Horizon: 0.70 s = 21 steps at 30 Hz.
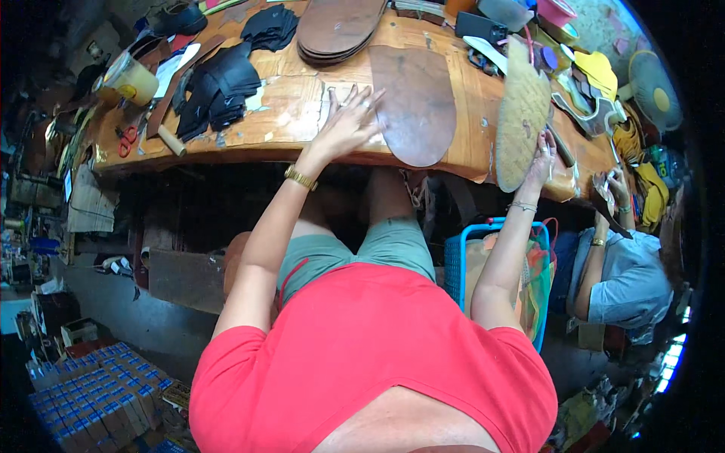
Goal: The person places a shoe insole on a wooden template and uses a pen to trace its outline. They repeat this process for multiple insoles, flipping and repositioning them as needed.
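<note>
1. Through the head view, I see the left hand [350, 124] with its fingers spread wide, resting at the left edge of one brown sheet [419, 113]; I make out nothing in its grasp.
2. I see the right hand [542, 160] holding one tan panel [521, 113] by its lower right edge. The panel stands tilted near the front edge of the table [472, 124], to the right of the brown sheet and apart from it.
3. The brown sheet lies flat between the two hands, its rounded end toward the person. It looks like smooth leather, with a cloudy shine on the near half.
4. The tan panel is long and rounded at the near end, with a rough, mottled surface. The table is orange-brown wood, scuffed and patched.
5. Beyond the left hand I count one stack of brown sheets [340, 26], round-ended too; its layers are too tight to number.
6. Left of that I count two piles of black pieces, a larger one [219, 87] and a smaller one [270, 28], plus one pair of red-handled scissors [127, 140].
7. Below the right forearm stands one blue plastic basket [455, 264]; farther right, one co-worker's hands [615, 185] hold a dark strip.
</note>
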Available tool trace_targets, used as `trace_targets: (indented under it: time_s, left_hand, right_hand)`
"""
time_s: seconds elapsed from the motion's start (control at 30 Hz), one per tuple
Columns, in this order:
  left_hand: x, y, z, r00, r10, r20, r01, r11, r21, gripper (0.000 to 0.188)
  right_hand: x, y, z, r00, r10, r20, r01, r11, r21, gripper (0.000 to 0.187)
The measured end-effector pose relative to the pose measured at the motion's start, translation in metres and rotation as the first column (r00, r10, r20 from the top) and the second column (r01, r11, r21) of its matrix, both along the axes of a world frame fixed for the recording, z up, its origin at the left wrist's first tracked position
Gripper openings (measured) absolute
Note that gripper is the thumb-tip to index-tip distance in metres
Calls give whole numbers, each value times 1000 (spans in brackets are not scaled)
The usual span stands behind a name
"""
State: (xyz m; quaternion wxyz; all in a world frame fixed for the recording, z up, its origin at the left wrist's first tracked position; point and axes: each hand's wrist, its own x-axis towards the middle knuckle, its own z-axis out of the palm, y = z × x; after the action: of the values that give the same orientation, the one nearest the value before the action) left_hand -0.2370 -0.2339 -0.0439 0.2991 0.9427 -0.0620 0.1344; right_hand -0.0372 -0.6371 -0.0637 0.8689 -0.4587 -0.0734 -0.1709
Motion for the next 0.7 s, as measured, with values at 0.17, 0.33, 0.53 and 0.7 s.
trace_targets:
  time_s: [0.17, 0.33, 0.53, 0.7]
  left_hand:
    - [-19, -21, 16, 999, 42, 7, -43, 975, 216, 136]
    - [-3, -10, 12, 1000, 6, -12, -3, 952, 307, 133]
    - [22, 7, 18, 997, -38, -71, 61, 934, 352, 136]
    - [35, 13, 22, 996, -28, -87, 60, 922, 383, 139]
  right_hand:
    - [-8, 24, 1, 984, -148, 104, 167, 964, -206, 18]
    - [-31, 29, 27, 853, -410, 324, 477, 357, -803, 18]
    - [-25, 39, 55, 889, -249, 384, 453, 601, -659, 28]
    - [-29, 103, 84, 979, 134, 154, -29, 838, -545, 32]
